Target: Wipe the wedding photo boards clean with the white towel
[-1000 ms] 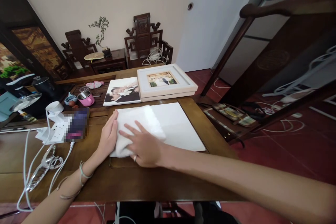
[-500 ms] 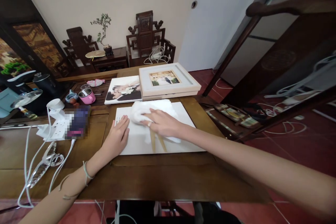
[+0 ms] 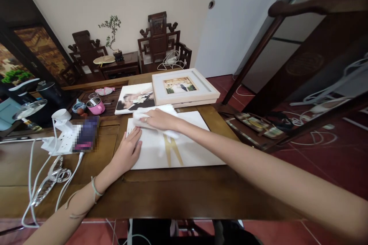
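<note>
A flat white panel (image 3: 198, 149) lies on the wooden table, with tan strips (image 3: 172, 153) forming a slanted shape near its front edge. My left hand (image 3: 130, 149) rests flat on the panel's left edge, fingers stretched out. Over the panel's upper left part, my right hand (image 3: 156, 119) presses down a bunched white cloth (image 3: 169, 110), its fingers curled into the fabric. The cloth spreads out behind and below that hand, close to the left fingertips. The right palm is hidden from view.
Behind the panel lie a photo print (image 3: 135, 99) and a framed picture (image 3: 184, 90). At left are a power strip (image 3: 64, 139) with white cables, a clear hair claw (image 3: 50, 178), a pink cup (image 3: 96, 106) and a black kettle (image 3: 50, 92). A wooden chair (image 3: 299, 57) stands at right.
My right hand has moved left and slightly away from me, dragging the white cloth with it. More of the tan strips and the panel's right part now show. My left hand stays put.
</note>
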Demonstrator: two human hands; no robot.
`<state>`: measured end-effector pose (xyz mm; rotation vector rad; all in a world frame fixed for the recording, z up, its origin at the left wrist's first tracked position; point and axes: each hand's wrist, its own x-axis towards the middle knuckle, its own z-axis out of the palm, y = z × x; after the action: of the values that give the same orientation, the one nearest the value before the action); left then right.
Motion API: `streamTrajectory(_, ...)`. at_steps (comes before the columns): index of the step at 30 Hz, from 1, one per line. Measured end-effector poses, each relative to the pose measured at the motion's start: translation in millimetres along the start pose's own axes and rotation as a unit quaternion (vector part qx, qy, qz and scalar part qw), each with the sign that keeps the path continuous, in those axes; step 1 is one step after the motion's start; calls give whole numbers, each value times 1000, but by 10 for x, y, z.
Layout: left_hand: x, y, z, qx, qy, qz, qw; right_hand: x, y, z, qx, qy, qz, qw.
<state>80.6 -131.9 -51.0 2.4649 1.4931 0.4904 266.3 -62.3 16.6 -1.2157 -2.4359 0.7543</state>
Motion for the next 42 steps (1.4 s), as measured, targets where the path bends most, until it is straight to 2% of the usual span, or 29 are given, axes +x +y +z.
streamTrajectory(6, -11, -1, 5, -13, -1, -11, 1000, -667, 597, -278, -2, 41, 49, 998)
streamTrajectory(10, -6, -6, 13, -11, 2, -12, 1000, -1115, 810, -252, -40, 54, 59, 996)
streamTrajectory(12, -5, -12, 20, -6, 1, -10, 1000, -1348, 829, -157, -80, 40, 18, 996)
streamTrajectory(17, -2, -1, 22, -1, 5, -4, 1000, -1823, 720, 10, -115, -20, -143, 983)
streamTrajectory(19, 1, 6, 17, -1, 3, -7, 1000, -1871, 681, -35, -126, -53, -153, 979)
streamTrajectory(22, 4, 4, 13, 0, -2, -9, 1000, -1760, 694, -160, -182, -77, -109, 974)
streamTrajectory(27, 4, -19, 22, 0, 1, 0, 1000, -1382, 809, -242, -313, -36, -46, 948)
streamTrajectory(31, 7, -18, 20, -5, 3, 2, 1000, -1270, 792, -174, -332, -45, -23, 942)
streamTrajectory(34, 9, -8, 15, -3, -4, -3, 1000, -1425, 711, -48, -302, -50, -16, 952)
streamTrajectory(39, 11, 1, 21, -8, 3, 1, 1000, -1932, 554, 267, -251, -43, -10, 967)
streamTrajectory(42, 11, 0, 24, -9, 6, 1, 1000, -2034, 503, 311, -232, -33, -1, 972)
